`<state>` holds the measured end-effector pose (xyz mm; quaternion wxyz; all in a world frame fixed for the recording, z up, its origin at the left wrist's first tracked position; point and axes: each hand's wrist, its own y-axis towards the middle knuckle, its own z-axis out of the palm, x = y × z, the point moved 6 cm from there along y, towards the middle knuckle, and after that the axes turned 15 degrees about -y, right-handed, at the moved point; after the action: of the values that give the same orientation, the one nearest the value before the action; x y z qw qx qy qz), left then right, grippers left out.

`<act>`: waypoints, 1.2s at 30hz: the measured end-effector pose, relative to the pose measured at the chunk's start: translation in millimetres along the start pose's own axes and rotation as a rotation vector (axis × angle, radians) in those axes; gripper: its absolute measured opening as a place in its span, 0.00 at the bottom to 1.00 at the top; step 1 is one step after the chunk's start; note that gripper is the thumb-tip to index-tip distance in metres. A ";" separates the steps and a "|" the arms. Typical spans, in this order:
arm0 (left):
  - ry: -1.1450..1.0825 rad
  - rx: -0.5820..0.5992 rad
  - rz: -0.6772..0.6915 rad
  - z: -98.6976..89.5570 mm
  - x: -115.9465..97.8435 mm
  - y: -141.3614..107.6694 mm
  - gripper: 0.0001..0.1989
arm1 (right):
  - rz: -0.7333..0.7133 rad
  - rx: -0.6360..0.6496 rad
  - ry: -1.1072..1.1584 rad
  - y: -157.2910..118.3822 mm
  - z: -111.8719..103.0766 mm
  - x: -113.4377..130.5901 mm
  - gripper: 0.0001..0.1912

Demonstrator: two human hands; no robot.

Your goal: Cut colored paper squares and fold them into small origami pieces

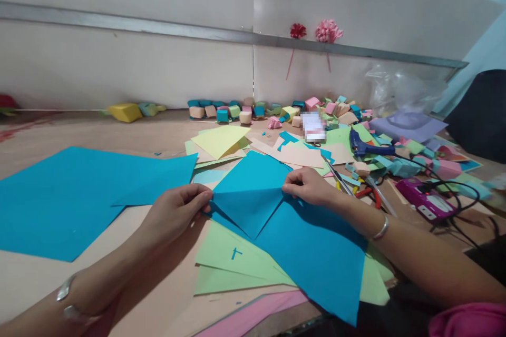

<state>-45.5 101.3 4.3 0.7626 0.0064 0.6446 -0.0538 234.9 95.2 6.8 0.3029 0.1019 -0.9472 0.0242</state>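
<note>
Blue square [251, 205]: front and centre over the bench [166, 129], one corner toward the wearer, with a bend running across from hand to hand.
Left hand [184, 208]: thumb and fingers pinched on the square's left corner, metal bracelet [65, 288] on the wrist.
Right hand [308, 187]: same pinch on the right corner, bracelet [381, 227] on that wrist too.
Under the work: large blue sheet [328, 258] below the right forearm; can't tell if the square's near corner touches it.
Near-side stack: pale green sheets [233, 279] with a small blue offcut [236, 254] on top, pink sheet [256, 316] nearer the wearer.
Left stock: big blue sheets [71, 200], overlapping, beyond the left forearm.
Far stock: yellow sheet [221, 139] atop other paper, just behind the square.
Box row: small paper boxes [223, 116] in blue, peach, green and pink near the back wall; bigger yellow box [125, 112] well apart to the left.
Right side tools: blue glue gun [371, 148] lying among paper scraps, red-handled tool [367, 195] nearer, magenta power strip [429, 202] with black cable beside it.
Back right: purple sheet [411, 129], clear plastic bag [399, 89] just behind it.
Wall rail [158, 29]: red flower [298, 30] and pink flower [328, 30] at it, stems hanging down.
Pale rectangle [313, 126]: near the boxes, pixelated, can't read it.
</note>
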 end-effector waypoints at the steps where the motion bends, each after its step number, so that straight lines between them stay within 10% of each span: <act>1: -0.024 0.011 -0.018 2.1 2.1 -1.1 0.12 | 0.001 0.000 -0.004 0.1 -0.1 -0.1 0.11; 23: -0.017 0.109 -0.073 -3.9 10.3 9.3 0.17 | -0.008 0.010 -0.018 1.2 3.6 -1.4 0.10; 36: -0.038 0.012 -0.185 25.0 -19.9 -16.2 0.20 | -0.035 -0.062 0.152 -7.4 -7.2 12.5 0.12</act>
<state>-25.7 84.8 29.1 0.7665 -0.0496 0.6274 -0.1280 230.5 86.5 19.7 0.3775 0.1068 -0.9198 -0.0026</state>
